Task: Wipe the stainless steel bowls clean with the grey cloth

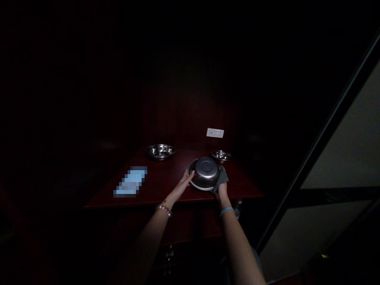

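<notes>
A steel bowl (204, 173) is held bottom up over the front part of a dark red tabletop (166, 184). My left hand (187, 179) grips its left rim, thumb on the outer wall. At the bowl's right side my right hand (221, 190) is closed on a grey cloth (221, 179) that lies against the metal. Behind, to the left, a wide shallow steel bowl (160, 152) stands upright on the table. A smaller steel bowl (221, 156) sits at the back right, just behind the held one.
A blurred light blue rectangle (130, 182) lies on the table's left part. On the back wall is a white socket panel (215, 133). Below the tabletop there is a drawer handle (169, 252). A dark slanted frame edge (320, 138) runs along the right.
</notes>
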A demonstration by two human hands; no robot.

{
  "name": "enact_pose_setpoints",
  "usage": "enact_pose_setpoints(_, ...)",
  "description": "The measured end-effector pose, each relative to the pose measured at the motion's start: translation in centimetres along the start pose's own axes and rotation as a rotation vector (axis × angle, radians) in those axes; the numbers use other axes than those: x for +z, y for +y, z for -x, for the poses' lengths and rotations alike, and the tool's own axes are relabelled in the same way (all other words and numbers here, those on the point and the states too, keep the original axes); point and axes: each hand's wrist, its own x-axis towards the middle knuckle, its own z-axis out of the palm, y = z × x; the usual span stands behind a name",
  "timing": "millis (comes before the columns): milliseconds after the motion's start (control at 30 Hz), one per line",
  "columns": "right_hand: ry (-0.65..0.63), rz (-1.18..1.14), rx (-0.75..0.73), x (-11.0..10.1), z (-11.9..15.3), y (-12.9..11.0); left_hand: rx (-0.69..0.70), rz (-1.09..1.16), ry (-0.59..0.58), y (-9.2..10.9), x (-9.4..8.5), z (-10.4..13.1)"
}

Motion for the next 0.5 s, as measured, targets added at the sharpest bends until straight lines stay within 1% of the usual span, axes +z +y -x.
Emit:
enact_pose_setpoints(67, -0.016, -0.01, 0.011, 0.0, 0.1, 0.0, -0.014, 0.002, 0.054, -0.5, -0.3, -0.4)
enact_pose_setpoints(167, -0.026, -0.005, -0.022, 0.0, 0.2, -0.1, -0.029, 0.024, 0.109, -1.1, -0.4, -0.8)
enact_pose_setpoints(333, -0.023, 0.001, -0.048, -0.1, 0.2, -0.1, -0.039, 0.043, 0.129, -1.4, -0.5, -1.2)
enact_pose_setpoints(500, -0.018, 0.019, -0.038, -0.1, -0.2, 0.2, -0.042, 0.051, 0.117, -0.8, -0.2, -0.9)
